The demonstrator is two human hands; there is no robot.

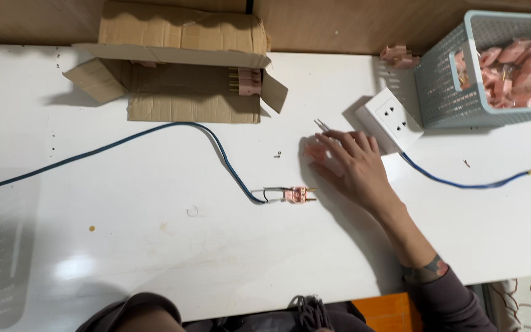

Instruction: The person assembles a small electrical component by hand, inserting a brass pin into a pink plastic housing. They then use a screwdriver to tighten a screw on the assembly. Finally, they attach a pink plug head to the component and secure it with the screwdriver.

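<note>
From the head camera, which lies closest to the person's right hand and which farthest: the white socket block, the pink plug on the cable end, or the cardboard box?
From the right hand:
1. Socket block, just beyond the fingertips, toward the basket.
2. Pink plug, on the table left of the hand.
3. Cardboard box, far left at the table's back edge.

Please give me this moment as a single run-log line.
right hand: on pink plug part | left hand: not in view | wired plug: on table | socket: beside basket

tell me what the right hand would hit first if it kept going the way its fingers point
The right hand points up and left across the table. It already rests on a pink plug; just past the fingertips lie thin metal tweezers. Farther on, probably the cardboard box, though depth is unclear.
</note>
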